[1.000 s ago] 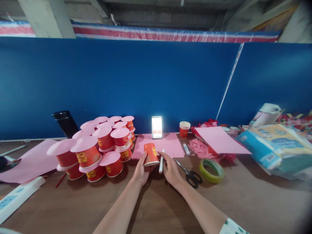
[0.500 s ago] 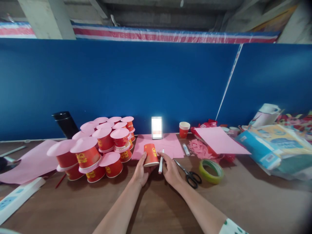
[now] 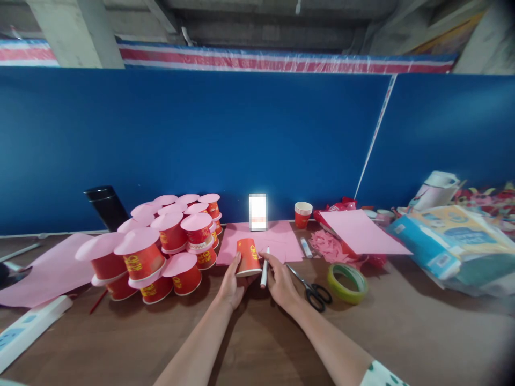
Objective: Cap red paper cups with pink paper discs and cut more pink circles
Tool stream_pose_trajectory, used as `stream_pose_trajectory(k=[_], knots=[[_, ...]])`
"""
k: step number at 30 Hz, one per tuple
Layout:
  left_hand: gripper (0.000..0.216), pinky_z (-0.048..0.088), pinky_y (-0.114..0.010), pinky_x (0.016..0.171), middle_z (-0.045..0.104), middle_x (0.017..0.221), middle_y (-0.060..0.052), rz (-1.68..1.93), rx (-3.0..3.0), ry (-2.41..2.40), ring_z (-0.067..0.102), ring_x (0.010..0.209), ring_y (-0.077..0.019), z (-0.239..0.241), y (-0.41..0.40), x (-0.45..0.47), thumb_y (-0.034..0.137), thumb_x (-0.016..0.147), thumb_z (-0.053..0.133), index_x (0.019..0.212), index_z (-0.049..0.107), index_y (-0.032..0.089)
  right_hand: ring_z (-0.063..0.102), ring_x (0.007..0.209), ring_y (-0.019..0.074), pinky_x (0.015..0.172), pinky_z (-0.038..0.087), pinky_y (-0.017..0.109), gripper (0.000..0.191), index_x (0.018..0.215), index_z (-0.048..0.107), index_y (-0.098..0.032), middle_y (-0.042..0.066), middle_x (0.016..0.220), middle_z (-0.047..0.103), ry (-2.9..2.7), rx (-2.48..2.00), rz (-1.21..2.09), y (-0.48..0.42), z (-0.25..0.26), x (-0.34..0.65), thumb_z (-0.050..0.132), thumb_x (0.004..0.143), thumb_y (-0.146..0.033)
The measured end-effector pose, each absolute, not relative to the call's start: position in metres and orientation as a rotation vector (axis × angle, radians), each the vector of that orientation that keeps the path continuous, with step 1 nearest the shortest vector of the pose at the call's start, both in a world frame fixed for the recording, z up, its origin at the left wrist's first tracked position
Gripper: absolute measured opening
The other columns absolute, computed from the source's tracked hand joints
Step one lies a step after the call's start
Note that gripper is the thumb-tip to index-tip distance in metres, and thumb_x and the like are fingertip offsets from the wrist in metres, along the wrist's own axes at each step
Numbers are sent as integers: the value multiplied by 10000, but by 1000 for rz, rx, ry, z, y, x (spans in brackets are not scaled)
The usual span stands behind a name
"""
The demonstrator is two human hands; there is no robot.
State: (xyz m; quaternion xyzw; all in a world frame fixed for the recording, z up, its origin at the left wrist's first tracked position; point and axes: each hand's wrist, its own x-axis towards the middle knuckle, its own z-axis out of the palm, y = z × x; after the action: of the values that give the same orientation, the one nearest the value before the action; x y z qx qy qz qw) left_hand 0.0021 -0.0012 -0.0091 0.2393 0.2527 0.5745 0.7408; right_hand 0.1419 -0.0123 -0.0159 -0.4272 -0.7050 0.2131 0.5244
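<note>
One red paper cup [image 3: 248, 256], rim down, sits in the closed grip of the left hand [image 3: 232, 285] above a desk [image 3: 265, 348], near pink sheets [image 3: 279, 236]; the right hand [image 3: 282, 284] holds a white marker [image 3: 264, 269] just beside it. Light, even pressure should keep the cup round.

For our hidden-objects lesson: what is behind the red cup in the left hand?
Behind the red cup, pink paper shows, with a bright, blurred-out rectangle farther back. Whatever the cup directly covers cannot be seen.
</note>
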Motion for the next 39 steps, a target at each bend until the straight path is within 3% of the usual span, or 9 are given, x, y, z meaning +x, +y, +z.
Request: stream_pose_trajectory(k=[27,39], knots=[[380,562,-355,657,685,907,-128,1249,552,562,662,766,-234,-5,-4,2,340,826,523,1107,551,86,612,907,191,775,522,331,414,1211,528,-215,80,1119,612,-1707,-1026,537,-11,-20,144,435,816,-129],[413,559,-339,679,678,945,-139,1252,537,561,657,825,-241,-3,-5,2,334,826,530,1150,522,77,606,946,201,810,517,351,416,1218,526,-200,90,1144,607,-1707,-988,530,-12,-18,143,451,818,-116]])
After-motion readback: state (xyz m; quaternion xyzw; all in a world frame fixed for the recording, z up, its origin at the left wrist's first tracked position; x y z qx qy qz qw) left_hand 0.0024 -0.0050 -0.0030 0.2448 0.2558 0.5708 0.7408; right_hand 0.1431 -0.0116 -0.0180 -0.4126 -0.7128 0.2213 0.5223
